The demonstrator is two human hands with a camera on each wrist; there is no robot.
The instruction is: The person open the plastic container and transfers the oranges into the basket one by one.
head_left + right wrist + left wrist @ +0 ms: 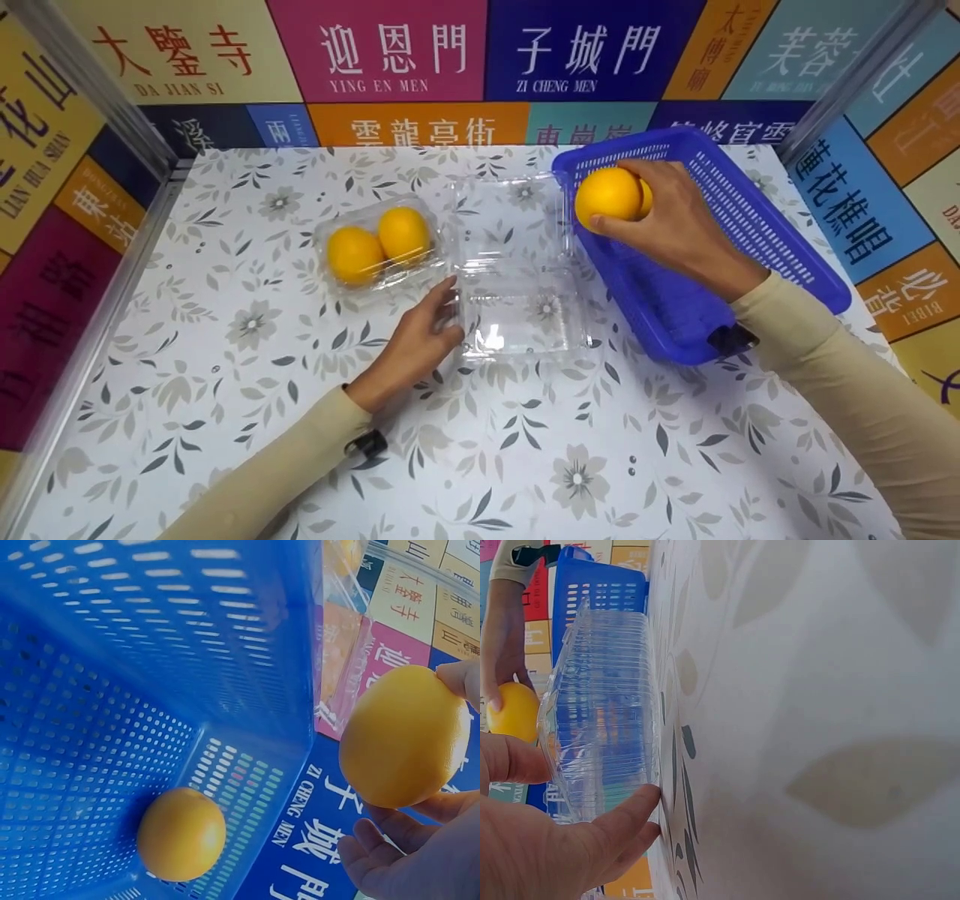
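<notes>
Nearest the viewer, a tan sleeve (855,390) leads to the right hand (679,221), its thumb and fingers pinching an orange fruit (609,199) near the far-left corner of the blue basket (826,292); the left hand (416,341), fingers spread, lies at the left edge of an unfolded clear container (517,319). Judged by look, the fruit should prove firm, moderately heavy and apt to roll, best grasped round its middle, the container light, slick and easily dented, best held by its rim. Right fingers partly disappear behind the fruit, a second fruit (181,834) is mostly covered in the head view, and left-fingertip contact cannot be told
</notes>
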